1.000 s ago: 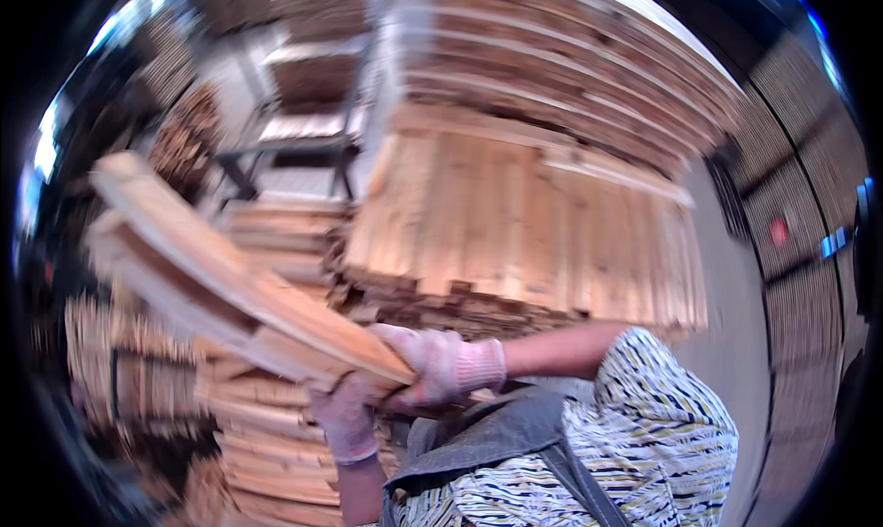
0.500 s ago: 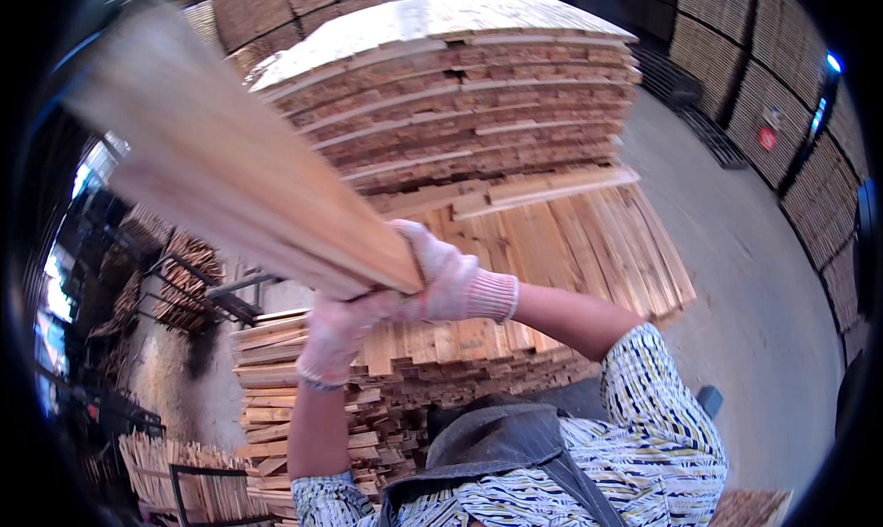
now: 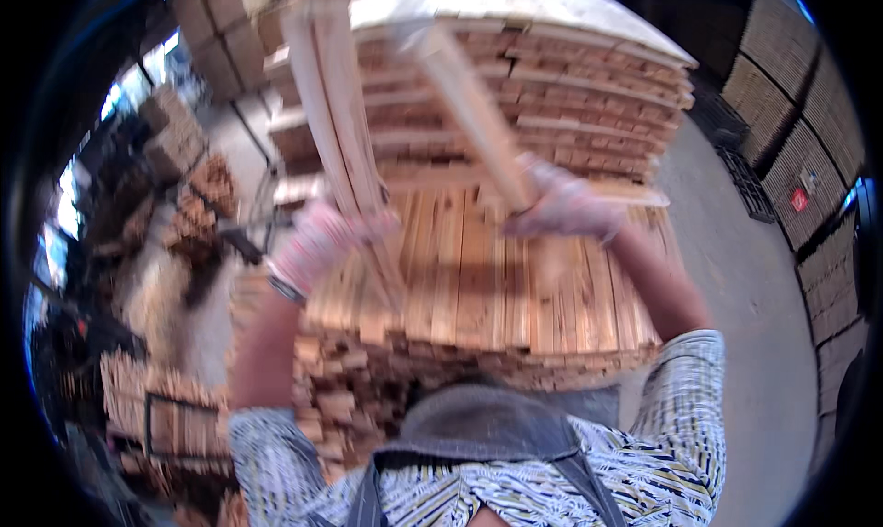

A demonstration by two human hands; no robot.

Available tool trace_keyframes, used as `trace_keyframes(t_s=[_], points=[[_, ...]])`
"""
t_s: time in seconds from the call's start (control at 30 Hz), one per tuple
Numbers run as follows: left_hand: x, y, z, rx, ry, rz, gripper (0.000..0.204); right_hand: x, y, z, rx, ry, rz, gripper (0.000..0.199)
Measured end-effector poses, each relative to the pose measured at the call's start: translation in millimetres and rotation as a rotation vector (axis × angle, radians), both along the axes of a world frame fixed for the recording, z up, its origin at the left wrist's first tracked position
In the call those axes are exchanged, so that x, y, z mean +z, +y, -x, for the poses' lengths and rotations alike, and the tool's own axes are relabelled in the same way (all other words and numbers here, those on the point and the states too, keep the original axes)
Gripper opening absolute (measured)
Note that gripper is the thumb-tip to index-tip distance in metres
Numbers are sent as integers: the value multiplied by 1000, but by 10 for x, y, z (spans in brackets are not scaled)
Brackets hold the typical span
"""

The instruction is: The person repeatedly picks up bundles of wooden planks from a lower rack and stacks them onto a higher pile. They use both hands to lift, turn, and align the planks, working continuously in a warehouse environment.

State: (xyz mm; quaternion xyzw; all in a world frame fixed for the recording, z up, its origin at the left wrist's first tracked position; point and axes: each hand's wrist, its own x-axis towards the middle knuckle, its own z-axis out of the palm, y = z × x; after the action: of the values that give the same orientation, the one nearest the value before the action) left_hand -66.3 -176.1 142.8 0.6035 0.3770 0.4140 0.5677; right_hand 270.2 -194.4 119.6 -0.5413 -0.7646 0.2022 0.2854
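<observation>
Overhead, the gloved left hand (image 3: 317, 242) is wrapped around a pair of long pale wooden slats (image 3: 336, 131) pointing to twelve o'clock. At two o'clock from it, the gloved right hand (image 3: 566, 205) clasps a single pale wooden slat (image 3: 469, 104). Stiff, light and splintery, they probably handle best gripped nearer mid-length, above the stacked plank pile (image 3: 478, 279).

Pale work gloves, striped patterned short sleeves, grey apron.
</observation>
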Motion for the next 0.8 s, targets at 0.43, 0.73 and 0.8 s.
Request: trace_keyframes(t_s=[0.43, 0.73, 0.8], points=[[-2005, -344, -313, -382, 1443, -457, 61, -1938, -1197, -1788, -263, -669, 690, 94], [-2067, -108, -319, -530, 1467, -417, 47, -1874, -1496, -1647, -135, -818, 512, 104], [-2033, -103, -302, -472, 1464, -391, 48, -1803, -1485, -1623, -106, -775, 452, 102]])
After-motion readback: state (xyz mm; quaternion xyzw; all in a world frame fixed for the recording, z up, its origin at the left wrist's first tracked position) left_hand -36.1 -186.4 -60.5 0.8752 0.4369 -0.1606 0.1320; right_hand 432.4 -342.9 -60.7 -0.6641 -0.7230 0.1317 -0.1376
